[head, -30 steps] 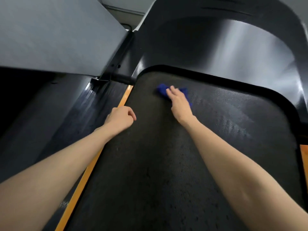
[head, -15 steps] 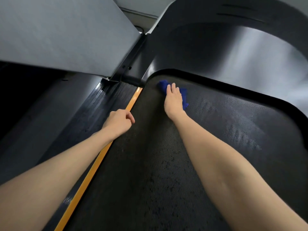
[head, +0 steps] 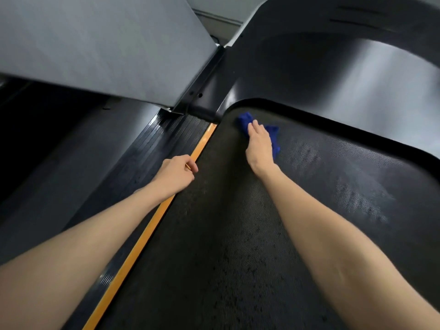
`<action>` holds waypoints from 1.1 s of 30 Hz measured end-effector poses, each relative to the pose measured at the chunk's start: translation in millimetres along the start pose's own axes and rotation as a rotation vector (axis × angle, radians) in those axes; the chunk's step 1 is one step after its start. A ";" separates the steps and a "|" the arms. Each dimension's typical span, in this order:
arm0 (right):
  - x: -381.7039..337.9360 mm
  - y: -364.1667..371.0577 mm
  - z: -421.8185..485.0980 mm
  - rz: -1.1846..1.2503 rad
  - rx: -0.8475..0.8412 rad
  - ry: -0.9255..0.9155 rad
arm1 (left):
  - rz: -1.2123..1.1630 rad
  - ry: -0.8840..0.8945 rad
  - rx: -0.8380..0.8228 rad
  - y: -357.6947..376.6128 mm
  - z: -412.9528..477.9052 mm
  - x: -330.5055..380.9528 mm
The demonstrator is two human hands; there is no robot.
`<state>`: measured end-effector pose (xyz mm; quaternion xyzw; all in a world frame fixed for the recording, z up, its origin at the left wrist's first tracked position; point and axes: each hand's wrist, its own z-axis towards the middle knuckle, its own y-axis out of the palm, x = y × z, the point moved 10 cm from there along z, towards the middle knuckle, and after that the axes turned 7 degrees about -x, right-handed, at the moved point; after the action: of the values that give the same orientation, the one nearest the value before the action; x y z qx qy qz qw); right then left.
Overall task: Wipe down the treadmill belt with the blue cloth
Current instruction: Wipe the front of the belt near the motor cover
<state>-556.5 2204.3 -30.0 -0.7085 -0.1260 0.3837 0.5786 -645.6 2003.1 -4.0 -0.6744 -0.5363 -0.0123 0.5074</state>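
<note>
The dark textured treadmill belt (head: 238, 234) fills the lower middle of the head view. A crumpled blue cloth (head: 245, 120) lies at the belt's far left corner, close to the motor cover. My right hand (head: 259, 146) presses flat on the cloth with straight fingers, hiding most of it. My left hand (head: 175, 173) rests as a loose fist on the orange strip at the belt's left edge and holds nothing.
An orange strip (head: 142, 241) and a ribbed black side rail (head: 152, 148) run along the belt's left side. The glossy black motor cover (head: 345, 79) curves round the belt's far end. A grey upright panel (head: 107, 44) slants over the upper left.
My right hand has pushed the blue cloth farther left and forward, into the belt's far left corner. My left hand has kept its place on the orange strip.
</note>
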 end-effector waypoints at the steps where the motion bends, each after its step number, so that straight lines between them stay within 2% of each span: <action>1: -15.5 8.3 -13.6 -0.009 -0.019 -0.104 | 0.002 -0.002 -0.001 -0.8 -0.4 -0.7; 3: -41.6 18.7 -42.2 -0.076 -0.090 -0.368 | 0.001 -0.004 -0.007 -2.6 -1.4 0.2; 5: -43.6 14.8 -36.8 -0.220 -0.151 -0.534 | -0.001 0.009 -0.008 -4.1 -1.1 5.5; 6: -32.5 9.5 -21.3 -0.290 -0.143 -0.492 | -0.004 0.018 -0.009 -3.7 -0.8 8.9; 7: -12.7 1.5 -2.2 -0.320 -0.122 -0.351 | -0.012 0.025 -0.009 -2.6 -0.1 12.1; 10: 50.7 -27.1 22.8 -0.264 -0.043 0.178 | -0.024 0.066 -0.031 2.7 0.9 21.1; 12: 55.1 -25.3 27.2 -0.175 -0.041 0.296 | -0.042 0.104 -0.040 2.4 1.1 26.7; 14: 34.1 -19.0 32.6 -0.129 -0.030 0.235 | -0.045 0.124 -0.039 -0.3 1.2 30.8; 17: -13.5 4.0 26.2 -0.163 -0.024 -0.116 | -0.020 0.111 -0.046 -3.2 2.1 28.5; 19: -19.4 8.1 18.7 -0.205 -0.064 -0.266 | 0.000 0.106 -0.068 -1.2 2.5 27.3; 23: 15.4 -22.0 40.3 -0.150 -0.048 -0.138 | 0.004 0.112 -0.086 2.4 3.3 24.4; 26: 12.6 -21.9 40.2 -0.185 -0.026 -0.066 | -0.001 0.111 -0.104 6.9 4.6 22.7; 31: 19.3 -24.6 37.7 -0.005 0.089 0.238 | -0.010 0.114 -0.111 4.8 6.1 19.1; 33: 6.6 -20.5 35.7 -0.048 0.087 0.175 | -0.029 0.102 -0.101 1.1 7.4 15.3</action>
<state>-571.3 2240.4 -15.1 -0.7104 -0.0752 0.3113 0.6267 -642.2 2019.1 0.3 -0.6897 -0.5181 -0.0811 0.4993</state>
